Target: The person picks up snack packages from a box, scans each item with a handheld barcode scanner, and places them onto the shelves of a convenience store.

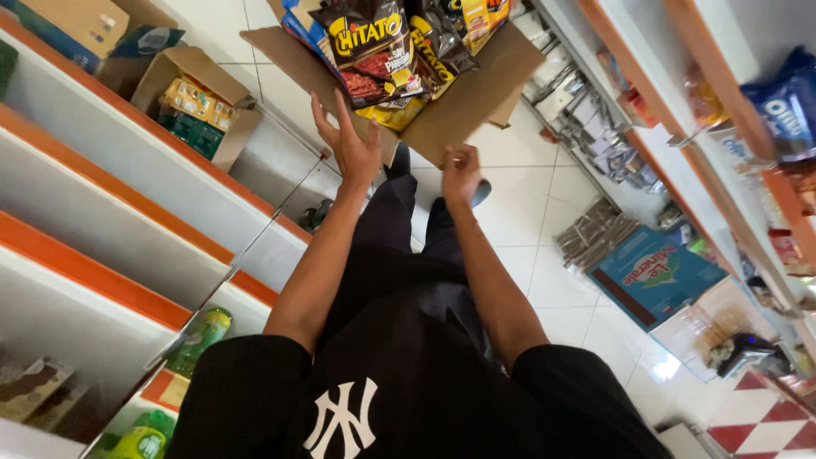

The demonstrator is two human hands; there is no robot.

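From the head camera I see an open brown cardboard box (476,93) on the white tiled floor (544,280) in a narrow shop aisle, its flaps spread wide and glossy black, red and yellow snack bags (378,51) heaped in it above the rim. My left hand (348,144) is raised just before the box's near edge, palm flat and fingers spread, holding nothing; its fingertips overlap the lowest bags in view, though I cannot tell whether they touch. My right hand (461,170) sits near the near corner of the box with its fingers curled inward (whether it grips anything is beyond me, as the fingers hide the palm).

Along the left runs a white shelf unit with orange edging (102,212), and a green plastic bottle (197,338) stands on a lower level. Further up that side a smaller open carton of yellow and green packets (197,110) rests against the shelving, close to the big box's left flap. On the right a second orange-edged shelf rack (722,127) carries packets too blurred to identify. At its foot lies a flat blue carton (659,276), with a bundle of grey sticks (595,229) beside it, well apart from both hands. The aisle is tight: shelving on either side hems the box in.
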